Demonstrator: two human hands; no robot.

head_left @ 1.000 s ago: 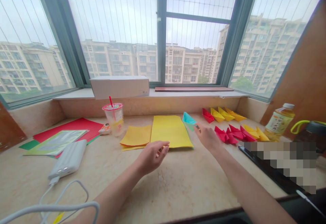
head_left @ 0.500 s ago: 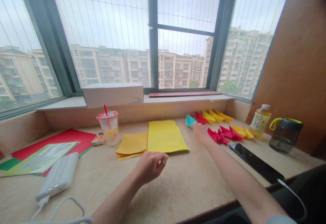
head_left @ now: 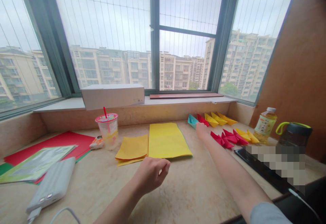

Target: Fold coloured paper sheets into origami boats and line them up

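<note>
My right hand reaches to the back of the counter, its fingers closed at the near right edge of a light-blue paper boat. The fingertips are partly hidden behind the hand. A red paper boat stands just to the right of the blue one, followed by several yellow paper boats. My left hand is curled into a loose fist with nothing showing in it. It hovers by the near edge of the yellow paper sheets and the smaller orange-yellow squares.
Several pink-red folded boats and yellow ones sit right of my forearm. Beyond are a phone, a drink bottle and a dark water bottle. Leftward stand a plastic cup, a power bank and red paper.
The view has shifted slightly, so things sit a little lower. My right hand stays at the blue paper boat, and my left hand remains curled near the yellow sheets.
</note>
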